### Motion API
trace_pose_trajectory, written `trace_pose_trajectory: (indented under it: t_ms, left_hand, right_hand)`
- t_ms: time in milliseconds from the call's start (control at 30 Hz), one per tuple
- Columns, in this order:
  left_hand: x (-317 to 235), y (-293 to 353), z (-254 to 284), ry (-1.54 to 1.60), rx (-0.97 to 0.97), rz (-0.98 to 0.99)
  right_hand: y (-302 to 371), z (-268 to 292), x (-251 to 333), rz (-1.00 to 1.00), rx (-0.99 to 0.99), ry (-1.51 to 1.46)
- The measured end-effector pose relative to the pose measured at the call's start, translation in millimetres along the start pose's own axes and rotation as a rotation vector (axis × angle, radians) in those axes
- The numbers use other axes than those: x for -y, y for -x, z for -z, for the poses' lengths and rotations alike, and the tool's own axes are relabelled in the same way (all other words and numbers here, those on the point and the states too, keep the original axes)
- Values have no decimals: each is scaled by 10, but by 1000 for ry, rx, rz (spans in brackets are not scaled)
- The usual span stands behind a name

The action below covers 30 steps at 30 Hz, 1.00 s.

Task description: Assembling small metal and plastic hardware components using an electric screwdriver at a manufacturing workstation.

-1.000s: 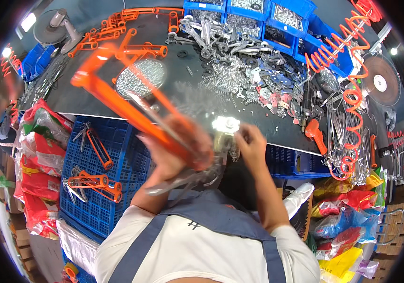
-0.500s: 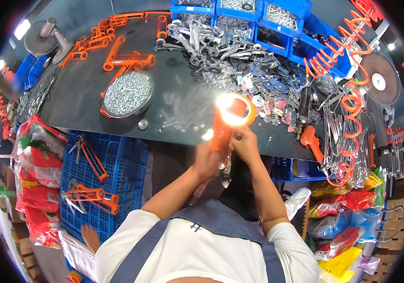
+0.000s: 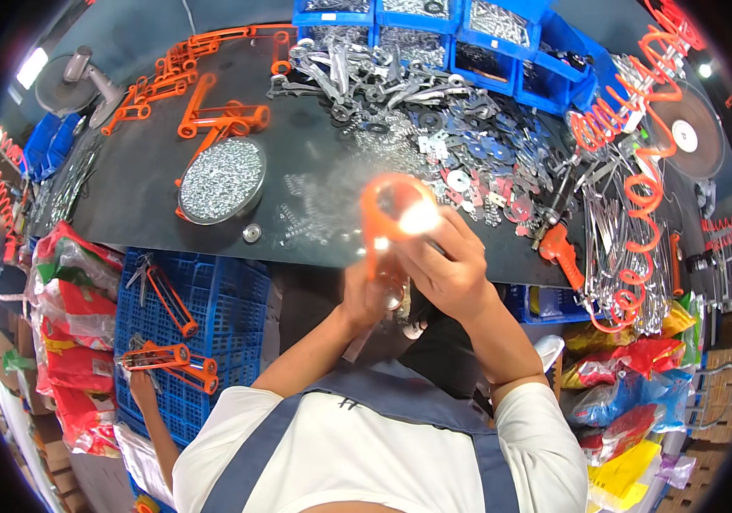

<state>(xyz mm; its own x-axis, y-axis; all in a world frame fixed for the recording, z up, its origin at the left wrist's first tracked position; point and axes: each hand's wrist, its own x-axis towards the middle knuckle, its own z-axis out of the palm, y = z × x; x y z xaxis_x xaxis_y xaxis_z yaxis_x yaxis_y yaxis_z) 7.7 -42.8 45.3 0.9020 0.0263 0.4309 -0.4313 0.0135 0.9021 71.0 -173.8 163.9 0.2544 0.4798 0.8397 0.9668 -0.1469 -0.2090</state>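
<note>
Both left hand (image 3: 363, 295) and right hand (image 3: 449, 267) tight on an orange frame (image 3: 372, 215), bowl (image 3: 250, 205) and metal heap (image 3: 473, 137) beyond.

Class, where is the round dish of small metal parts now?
In the head view, the dish is on the bench, left of centre, beside orange frames.

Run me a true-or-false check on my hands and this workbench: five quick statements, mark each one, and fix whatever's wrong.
1. Your left hand holds an orange frame. True.
2. Your right hand grips the orange-handled tool lying on the bench. False: it is up at the ring end of the orange frame.
3. A round bowl of small metal parts stands on the bench. True.
4. The stacked blue bins stand along the bench's near edge. False: they are at its far side.
5. Another person's hand is at the blue crates on the left. True.
</note>
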Motion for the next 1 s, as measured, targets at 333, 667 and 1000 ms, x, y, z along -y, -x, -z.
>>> trace_pose_trajectory:
  t_ms: [333, 667, 1000]
  left_hand:
    - [96, -30, -35, 99, -49, 63]
    - [98, 2, -40, 88, -121, 80]
    - [82, -28, -89, 123, -104, 169]
  right_hand:
    - [983, 929, -1485, -521, -226, 1102]
    - [1363, 857, -2243, -1538, -194, -104]
    - [1002, -69, -1471, -832, -583, -253]
